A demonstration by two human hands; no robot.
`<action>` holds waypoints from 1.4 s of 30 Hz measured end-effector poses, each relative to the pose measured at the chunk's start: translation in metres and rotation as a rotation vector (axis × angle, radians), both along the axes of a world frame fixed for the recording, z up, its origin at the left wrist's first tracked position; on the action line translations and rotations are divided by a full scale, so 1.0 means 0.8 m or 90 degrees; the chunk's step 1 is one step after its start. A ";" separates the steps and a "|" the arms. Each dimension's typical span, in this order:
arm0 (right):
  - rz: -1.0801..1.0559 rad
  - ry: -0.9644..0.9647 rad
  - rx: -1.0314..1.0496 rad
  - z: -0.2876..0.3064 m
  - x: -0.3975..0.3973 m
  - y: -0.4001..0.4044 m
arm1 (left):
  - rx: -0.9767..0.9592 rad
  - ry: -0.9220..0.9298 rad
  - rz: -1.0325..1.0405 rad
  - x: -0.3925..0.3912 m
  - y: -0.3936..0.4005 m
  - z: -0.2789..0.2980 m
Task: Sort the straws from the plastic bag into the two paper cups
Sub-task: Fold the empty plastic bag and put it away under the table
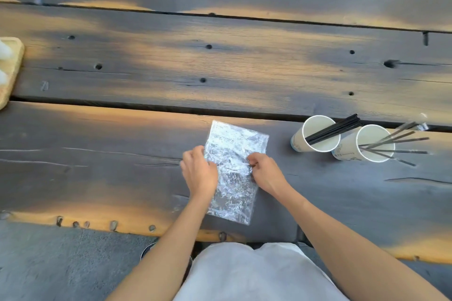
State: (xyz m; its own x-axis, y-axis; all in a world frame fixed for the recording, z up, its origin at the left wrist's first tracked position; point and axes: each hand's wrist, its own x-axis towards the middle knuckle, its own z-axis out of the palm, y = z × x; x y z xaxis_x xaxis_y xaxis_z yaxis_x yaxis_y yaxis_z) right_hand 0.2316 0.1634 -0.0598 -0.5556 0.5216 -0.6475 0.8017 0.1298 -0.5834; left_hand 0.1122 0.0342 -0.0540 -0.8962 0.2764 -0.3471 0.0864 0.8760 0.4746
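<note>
While both hands pinch the crinkled clear plastic bag (233,168) flat on the dark wooden bench (146,68), left hand (199,171) at its left edge and right hand (265,173) at its right, run the fingers along its length to confirm no straw remains.

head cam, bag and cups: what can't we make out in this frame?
- Plastic bag contents: crinkle glare, both hands overlap it; any straw left cannot be told.
- Right hand pinch: fingertips curl over something too small to identify.
- Cup and cup print: too small, blurred.
- Tray: cut by left edge.
</note>
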 end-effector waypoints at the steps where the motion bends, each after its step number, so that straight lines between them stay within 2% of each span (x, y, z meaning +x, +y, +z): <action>1: -0.004 0.011 -0.001 0.001 0.001 0.004 | -0.023 -0.025 0.023 -0.014 0.000 -0.001; 3: -0.043 0.043 -0.027 0.002 0.002 0.010 | -0.046 -0.124 0.055 -0.034 0.000 -0.004; 6: -0.106 0.077 -0.087 0.001 0.004 0.013 | -0.003 -0.241 0.091 -0.046 0.001 -0.007; 8: -0.144 0.113 -0.080 0.001 0.007 0.014 | 0.036 -0.291 0.084 -0.048 -0.001 -0.011; 11: -0.294 0.154 -0.036 0.000 0.011 0.017 | 0.091 -0.348 0.081 -0.048 -0.011 -0.013; 14: -0.394 0.106 -0.017 -0.008 0.022 0.020 | 0.152 -0.390 0.098 -0.043 -0.025 -0.013; 19: -0.355 0.063 -0.163 -0.010 0.027 0.016 | 0.258 -0.450 0.168 -0.038 -0.052 0.000; 22: -0.287 0.080 -0.315 0.007 0.015 0.007 | 0.330 -0.477 0.216 -0.037 -0.068 0.017; 23: -0.260 0.097 -0.337 0.016 0.011 0.003 | 0.352 -0.481 0.223 -0.037 -0.073 0.024; 29: -0.215 0.301 -0.230 0.069 -0.006 -0.010 | 0.457 -0.451 0.198 -0.042 -0.108 0.063; 34: -0.160 0.352 -0.168 0.116 -0.004 -0.010 | 0.421 -0.367 0.106 -0.049 -0.134 0.095; 42: -0.157 0.401 -0.148 0.170 0.005 -0.006 | 0.491 -0.278 0.034 -0.055 -0.142 0.156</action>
